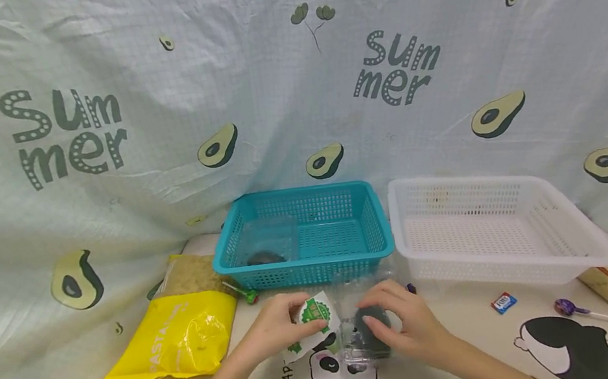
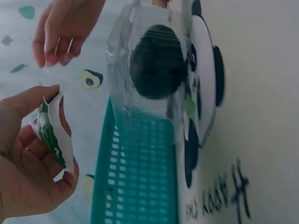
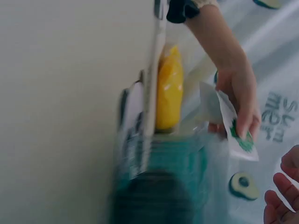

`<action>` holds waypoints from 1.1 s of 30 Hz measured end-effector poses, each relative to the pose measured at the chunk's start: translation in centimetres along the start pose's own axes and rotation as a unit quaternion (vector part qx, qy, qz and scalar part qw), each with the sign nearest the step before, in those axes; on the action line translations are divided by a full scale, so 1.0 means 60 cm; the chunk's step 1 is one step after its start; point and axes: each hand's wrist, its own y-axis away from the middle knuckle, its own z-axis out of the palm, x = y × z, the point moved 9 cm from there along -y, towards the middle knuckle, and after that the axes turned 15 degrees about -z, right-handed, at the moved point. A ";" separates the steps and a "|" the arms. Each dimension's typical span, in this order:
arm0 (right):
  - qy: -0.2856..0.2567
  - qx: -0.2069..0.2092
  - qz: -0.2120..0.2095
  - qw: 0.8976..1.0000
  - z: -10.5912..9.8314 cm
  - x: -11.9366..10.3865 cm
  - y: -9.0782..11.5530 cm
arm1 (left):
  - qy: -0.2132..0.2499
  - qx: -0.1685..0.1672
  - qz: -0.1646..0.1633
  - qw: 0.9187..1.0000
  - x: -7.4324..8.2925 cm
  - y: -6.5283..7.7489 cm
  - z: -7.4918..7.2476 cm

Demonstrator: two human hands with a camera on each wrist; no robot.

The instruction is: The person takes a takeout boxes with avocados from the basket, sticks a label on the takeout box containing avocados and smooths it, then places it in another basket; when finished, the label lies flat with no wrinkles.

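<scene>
Clear plastic container [image 1: 352, 343] sat mid-tabletop [image 1: 464, 316], just off the near side of the teal basket [image 1: 304, 271], with a dark round item [image 2: 159, 60] inside; long axis appeared to run away from the person, toward that basket, though glare and blur hid its exact outline. From the left hand [image 1: 280, 330] it lay to the right; from the right hand [image 1: 400, 319] it lay below and slightly left, so the right was judged nearer and better placed for any contact. Right hand hung over it, fingers loosely curved, thumb well parted from them, nothing in the grasp; head view overlapped the two, but both wrist views showed a gap between. Left hand pinched a white paper label [image 1: 317, 308] with green print, thumb against fingers, paper bent and held up clear of the tabletop. Second clear container [image 1: 280, 229], also with something dark in it, was in the teal basket's left end. White basket [image 1: 505, 274] stood toward the back right corner, yellow bag [image 1: 185, 338] along the left edge.
</scene>
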 end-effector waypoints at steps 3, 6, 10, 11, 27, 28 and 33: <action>-0.004 -0.017 0.006 1.000 0.011 -0.003 -0.025 | 0.010 0.002 0.039 0.999 0.046 0.009 0.005; 0.005 -0.014 0.011 1.000 0.010 -0.001 -0.039 | 0.011 0.009 0.075 0.997 0.080 0.016 0.009; 0.001 0.003 0.019 1.000 0.002 0.002 -0.045 | -0.006 0.035 0.093 0.995 0.102 0.019 0.005; -0.005 0.005 0.024 1.000 0.001 0.003 -0.045 | -0.009 0.038 0.092 0.995 0.104 0.018 0.004; -0.091 -0.002 0.293 0.952 -0.011 0.086 0.022 | 0.072 0.043 -0.016 0.996 0.014 0.021 -0.052; -0.095 -0.005 0.299 0.949 -0.009 0.088 0.025 | 0.069 0.043 -0.017 0.997 0.012 0.022 -0.051; -0.101 -0.016 0.315 0.943 0.001 0.093 0.034 | 0.067 0.043 -0.027 0.996 0.005 0.022 -0.048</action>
